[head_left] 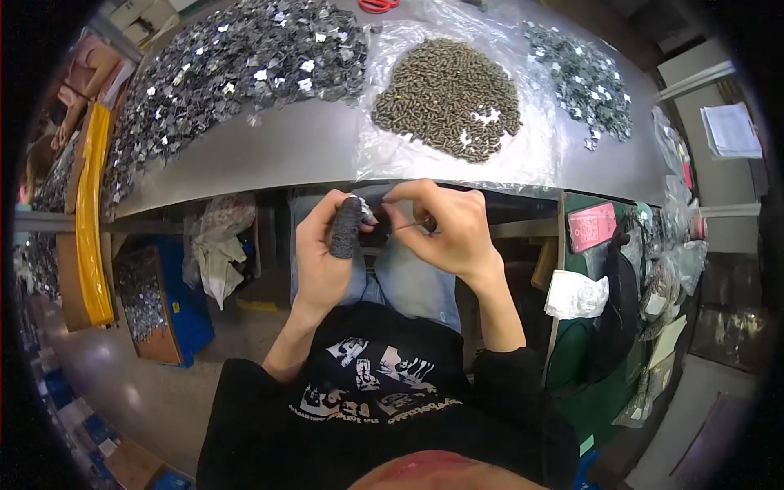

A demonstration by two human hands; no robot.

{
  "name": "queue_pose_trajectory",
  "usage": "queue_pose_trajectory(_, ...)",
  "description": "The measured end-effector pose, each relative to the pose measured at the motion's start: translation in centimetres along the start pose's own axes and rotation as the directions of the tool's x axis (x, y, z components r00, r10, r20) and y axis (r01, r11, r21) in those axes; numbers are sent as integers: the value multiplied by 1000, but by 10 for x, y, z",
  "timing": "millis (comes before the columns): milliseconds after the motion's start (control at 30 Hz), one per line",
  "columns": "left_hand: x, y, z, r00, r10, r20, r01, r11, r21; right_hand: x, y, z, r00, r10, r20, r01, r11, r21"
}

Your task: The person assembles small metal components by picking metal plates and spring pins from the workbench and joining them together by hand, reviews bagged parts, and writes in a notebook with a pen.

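Observation:
Just in front of the table edge, above my lap, my left hand (328, 237) is closed, with a dark grey cover (346, 229) on its thumb. Small shiny metal pieces (360, 209) show between its fingertips. My right hand (445, 222) is close by on the right, its thumb and index finger curled towards each other. Something small and dark sits in its curled fingers, too small to name. The two hands are slightly apart. Beyond them on the table (314, 147) lie a pile of small brownish cylinders (445, 94) on clear plastic and a large heap of metal pieces (237, 69).
A smaller heap of metal pieces (581, 82) lies at the right, and red-handled scissors (378, 5) at the far edge. A blue bin (192, 310) stands below left. On the green surface (572, 343) are a pink calculator (591, 227) and bags. Another person's arm (100, 69) shows at far left.

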State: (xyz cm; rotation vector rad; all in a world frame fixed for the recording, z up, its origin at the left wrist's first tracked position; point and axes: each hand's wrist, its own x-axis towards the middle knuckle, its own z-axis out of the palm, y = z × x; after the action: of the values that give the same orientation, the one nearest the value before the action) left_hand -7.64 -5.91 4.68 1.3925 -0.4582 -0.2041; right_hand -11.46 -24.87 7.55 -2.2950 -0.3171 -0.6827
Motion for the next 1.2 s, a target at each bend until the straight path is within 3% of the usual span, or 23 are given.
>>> queue_pose_trajectory(67, -3, 8, 1, 1000, -3, 21, 3, 1000, 21, -5, 1, 6, 1000, -28, 1, 28, 1000, -14)
queue_pose_trajectory(167, -10, 14, 1, 999, -54, -2, 54, 993, -102, -8, 0, 17, 993, -97, -71, 100, 994, 35)
queue_pose_trajectory(267, -17, 11, 2, 994, -94, -47, 81, 971, -226, -9, -7, 12, 985, -157, -75, 152, 986, -63)
queue_pose_trajectory(367, -20, 16, -4, 1000, 5, -18, -6, 997, -73, -6, -17, 9, 981, -162, -104, 156, 986, -61)
queue_pose_trajectory(467, -23, 21, -5, 999, 52, -10, -53, 997, -59, -8, -25, 6, 988, -111, -109, 119, 991, 67)
queue_pose_trajectory(567, -22, 18, -7, 990, 134, 33, -128, 983, -132, -11, -31, 4, 999, -3, -32, 12, 962, 271)
queue_pose_trajectory(667, -17, 7, -16, 945, 301, 124, -301, 953, -24, -15, -29, 3, 996, 62, 63, -84, 886, 456)
queue_pose_trajectory(767, -19, 7, -17, 942, 288, 173, -267, 954, -136, -14, -29, -6, 956, 120, 266, -255, 787, 562)
queue_pose_trajectory(867, -25, 5, -28, 929, 222, 295, -218, 975, -45, -14, -26, -12, 911, 95, 400, -329, 752, 571)
queue_pose_trajectory(1200, -24, 5, -29, 913, 251, 322, -236, 968, -85, -15, -23, -5, 936, 55, 347, -276, 728, 628)
